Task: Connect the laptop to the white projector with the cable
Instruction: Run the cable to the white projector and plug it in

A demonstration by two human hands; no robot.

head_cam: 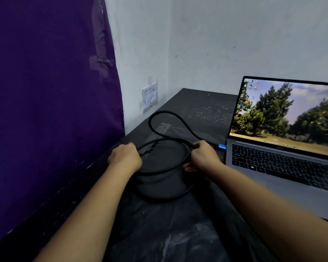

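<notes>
A black cable (165,172) lies in loose coils on the dark table (203,106). Its blue-tipped plug (222,146) sits at the left side of the open grey laptop (284,163), whose screen shows a tree wallpaper. My left hand (124,156) grips the left side of the coil, fingers closed over it. My right hand (202,156) pinches the coil's right side, just left of the plug. No white projector is in view.
A purple cloth (51,103) hangs along the left. A paper label (150,96) with handwriting is taped to the pale wall in the corner. Crumpled black plastic sheeting (169,233) covers the table's near part.
</notes>
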